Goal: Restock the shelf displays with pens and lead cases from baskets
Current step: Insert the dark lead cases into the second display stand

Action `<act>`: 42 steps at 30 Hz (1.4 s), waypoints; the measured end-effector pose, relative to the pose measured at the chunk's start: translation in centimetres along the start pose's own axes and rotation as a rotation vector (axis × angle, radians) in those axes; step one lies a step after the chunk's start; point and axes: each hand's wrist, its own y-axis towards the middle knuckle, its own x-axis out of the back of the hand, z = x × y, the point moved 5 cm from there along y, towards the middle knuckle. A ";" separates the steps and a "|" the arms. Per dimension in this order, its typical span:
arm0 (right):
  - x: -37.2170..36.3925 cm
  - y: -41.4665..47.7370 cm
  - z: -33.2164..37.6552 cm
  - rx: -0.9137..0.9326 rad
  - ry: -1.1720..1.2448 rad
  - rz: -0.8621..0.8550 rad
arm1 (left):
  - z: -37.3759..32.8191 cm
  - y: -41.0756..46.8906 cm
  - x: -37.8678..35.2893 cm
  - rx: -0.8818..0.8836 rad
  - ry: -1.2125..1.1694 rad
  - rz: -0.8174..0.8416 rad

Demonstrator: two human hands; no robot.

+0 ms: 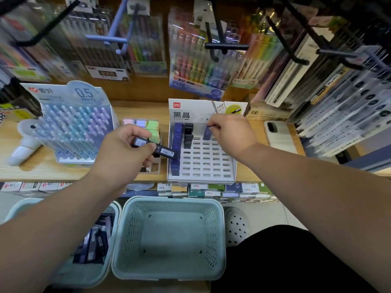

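Note:
A white slotted lead-case display [203, 163] stands on the wooden shelf. Its left column is filled with blue cases [176, 142], and two black cases [188, 135] stand beside them. My right hand [230, 134] pinches a blue lead case [207, 133] upright over a slot in the back row. My left hand [124, 153] grips black lead cases [157, 148], held slanted just left of the display. Below the shelf, the left teal basket [103, 269] holds several more lead cases [95, 242].
An empty teal basket [169, 237] sits in the middle below the shelf. A pen display box [74, 123] marked 0.5 stands at the left, pastel erasers [146, 125] beside it. A phone [279, 136] lies at the right. Hooks with pen packs [196, 60] hang above.

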 end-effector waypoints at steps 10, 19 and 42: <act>0.5 -0.3 0.7 -0.015 -0.279 0.162 | -1.2 0.2 0.0 -0.044 -0.094 -0.047; 2.6 -1.5 6.3 0.312 0.263 0.068 | -4.1 2.5 -4.6 -0.031 -0.030 0.072; 1.2 -0.4 3.5 -0.165 0.560 0.298 | 3.3 1.5 -4.6 -0.298 0.388 0.061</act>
